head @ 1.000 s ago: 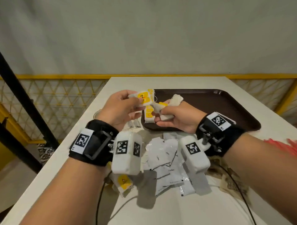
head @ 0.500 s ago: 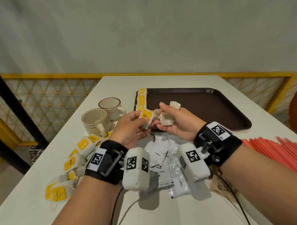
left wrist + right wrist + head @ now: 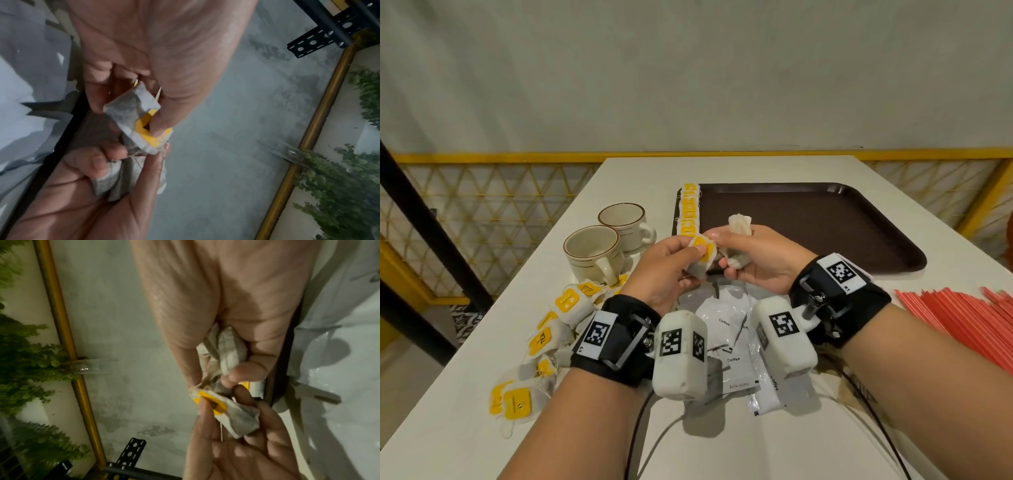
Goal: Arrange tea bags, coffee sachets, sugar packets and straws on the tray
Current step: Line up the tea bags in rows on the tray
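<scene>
My left hand (image 3: pixel 681 260) pinches a tea bag with a yellow tag (image 3: pixel 702 255) between thumb and fingers, just in front of the dark brown tray (image 3: pixel 825 219). In the left wrist view the same tea bag (image 3: pixel 137 120) shows its grey pouch and yellow tag. My right hand (image 3: pixel 743 250) grips a bunch of tea bags (image 3: pixel 739 224), also seen as the bunch (image 3: pixel 226 350) in the right wrist view. The two hands touch at the fingertips. A row of tea bags (image 3: pixel 688 212) lies along the tray's left edge.
Two cups (image 3: pixel 599 253) stand left of the tray. Loose tea bags (image 3: pixel 551 329) are strewn along the table's left side. White coffee sachets (image 3: pixel 726 329) lie under my wrists. Red straws (image 3: pixel 969 325) lie at the right. The table's edges are near on both sides.
Both hands drew back from over the tray's left edge toward me and stayed together. The view swung left, bringing the cups and loose tea bags into sight.
</scene>
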The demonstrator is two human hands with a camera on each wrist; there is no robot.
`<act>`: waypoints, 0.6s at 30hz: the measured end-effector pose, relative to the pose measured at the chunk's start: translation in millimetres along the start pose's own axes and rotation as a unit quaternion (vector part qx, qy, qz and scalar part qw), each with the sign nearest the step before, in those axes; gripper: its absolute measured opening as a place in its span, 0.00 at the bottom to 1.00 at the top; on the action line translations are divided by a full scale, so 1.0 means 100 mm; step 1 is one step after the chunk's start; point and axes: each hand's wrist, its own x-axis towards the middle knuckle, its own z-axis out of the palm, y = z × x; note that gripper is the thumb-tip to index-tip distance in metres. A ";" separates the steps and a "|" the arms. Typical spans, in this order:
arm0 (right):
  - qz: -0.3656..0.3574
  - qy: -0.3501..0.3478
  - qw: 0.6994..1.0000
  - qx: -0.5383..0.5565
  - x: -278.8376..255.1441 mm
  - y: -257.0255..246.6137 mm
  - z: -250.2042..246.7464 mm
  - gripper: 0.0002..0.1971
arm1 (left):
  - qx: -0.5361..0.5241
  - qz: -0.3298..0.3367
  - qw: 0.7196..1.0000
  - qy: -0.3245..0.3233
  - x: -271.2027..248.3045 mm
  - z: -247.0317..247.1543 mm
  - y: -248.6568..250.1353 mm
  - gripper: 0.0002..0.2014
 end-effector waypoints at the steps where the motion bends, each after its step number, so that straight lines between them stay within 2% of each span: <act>1: 0.001 -0.008 1.000 0.007 0.00 0.00 -0.01 0.11 | -0.001 0.003 1.000 0.003 0.00 0.00 0.00 0.04; 4: -0.022 -0.013 0.999 0.019 0.00 0.00 -0.04 0.11 | -0.005 0.007 1.000 0.010 0.00 -0.01 -0.01 0.03; 6: -0.057 0.003 0.998 -0.017 -0.01 -0.02 -0.06 0.09 | -0.010 0.009 1.000 0.012 0.00 -0.01 -0.01 0.03; 9: -0.117 0.046 0.984 -0.130 -0.04 -0.11 -0.10 0.05 | -0.021 0.021 0.999 0.018 0.00 0.00 -0.01 0.03; 12: -0.152 0.057 0.951 -0.264 -0.06 -0.22 -0.16 0.03 | -0.029 0.045 0.998 0.033 0.01 -0.02 -0.01 0.04; 15: -0.132 0.023 0.934 -0.330 -0.08 -0.33 -0.23 0.04 | -0.040 0.053 0.996 0.060 0.03 -0.04 -0.01 0.04; 18: -0.087 -0.020 0.939 -0.332 -0.09 -0.37 -0.26 0.03 | -0.037 0.053 0.994 0.083 0.03 -0.03 0.00 0.03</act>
